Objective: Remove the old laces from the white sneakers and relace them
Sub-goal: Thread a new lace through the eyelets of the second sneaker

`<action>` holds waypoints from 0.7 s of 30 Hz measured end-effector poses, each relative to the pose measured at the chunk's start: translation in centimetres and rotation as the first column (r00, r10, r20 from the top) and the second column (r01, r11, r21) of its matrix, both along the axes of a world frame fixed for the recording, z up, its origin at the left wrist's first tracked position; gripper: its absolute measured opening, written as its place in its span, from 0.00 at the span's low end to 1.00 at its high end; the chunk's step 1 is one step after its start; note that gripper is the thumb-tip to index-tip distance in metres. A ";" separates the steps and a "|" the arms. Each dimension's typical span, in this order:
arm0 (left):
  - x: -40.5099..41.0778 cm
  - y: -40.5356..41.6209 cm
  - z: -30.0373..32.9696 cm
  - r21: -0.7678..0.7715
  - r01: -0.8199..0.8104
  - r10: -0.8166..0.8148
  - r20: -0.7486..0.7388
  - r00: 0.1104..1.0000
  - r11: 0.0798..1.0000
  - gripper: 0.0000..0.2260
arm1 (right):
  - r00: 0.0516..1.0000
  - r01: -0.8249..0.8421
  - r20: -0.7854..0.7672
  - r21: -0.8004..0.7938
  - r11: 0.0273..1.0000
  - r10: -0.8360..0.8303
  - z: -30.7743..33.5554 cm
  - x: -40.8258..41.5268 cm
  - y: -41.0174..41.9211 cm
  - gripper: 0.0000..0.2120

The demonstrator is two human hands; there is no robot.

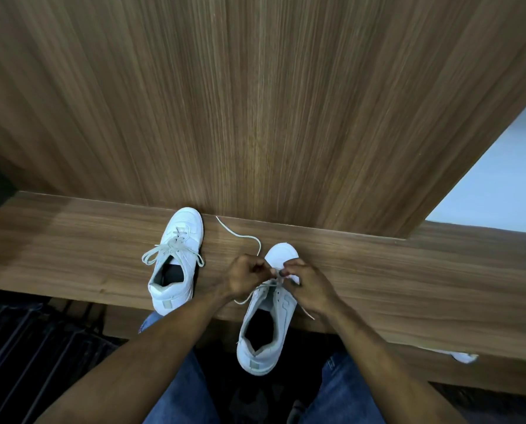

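Wood-grain ledge (377,270), smooth white sneakers (267,325)

white sneakers (176,258), wood-grain brown shelf (377,270)

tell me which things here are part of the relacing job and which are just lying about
Part of the job:
- right sneaker, lace held in left hand and right hand
- left sneaker, laced and tied

Just lying about:
- white object at the wooden ledge's right edge, too hidden to identify
- dark slatted thing, lower left
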State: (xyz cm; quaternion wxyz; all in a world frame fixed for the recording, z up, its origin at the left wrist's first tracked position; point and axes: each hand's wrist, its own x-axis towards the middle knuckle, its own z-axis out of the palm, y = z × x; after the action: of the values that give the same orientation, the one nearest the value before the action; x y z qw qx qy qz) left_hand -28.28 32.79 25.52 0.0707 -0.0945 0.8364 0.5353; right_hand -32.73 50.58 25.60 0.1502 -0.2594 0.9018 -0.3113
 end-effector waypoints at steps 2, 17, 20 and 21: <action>-0.3 0.3 0.1 -0.057 0.006 -0.006 -0.003 1.000 0.998 0.12 | 0.996 0.057 -0.064 0.025 0.998 -0.055 0.1 -0.3 0.3 0.06; 0.2 -2.9 -0.6 -0.264 0.000 0.004 0.012 1.000 0.965 0.11 | 0.857 0.516 -0.099 0.162 0.841 -0.507 -1.5 -2.7 7.0 0.19; -0.1 -0.8 -0.4 -0.208 0.067 -0.070 -0.010 0.997 0.976 0.07 | 0.980 0.144 -0.146 0.049 0.988 -0.135 -1.6 -0.7 3.6 0.22; -0.2 -0.2 -0.7 -0.211 0.071 -0.080 -0.038 0.996 0.975 0.06 | 0.990 0.063 -0.130 0.022 0.998 -0.059 -1.5 -0.1 2.4 0.20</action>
State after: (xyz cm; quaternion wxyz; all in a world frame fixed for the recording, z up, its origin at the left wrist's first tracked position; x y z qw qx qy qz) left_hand -28.50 32.56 24.83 0.0614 -0.0572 0.8925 0.4431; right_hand -32.82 52.99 24.10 0.0853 -0.2494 0.9211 -0.2865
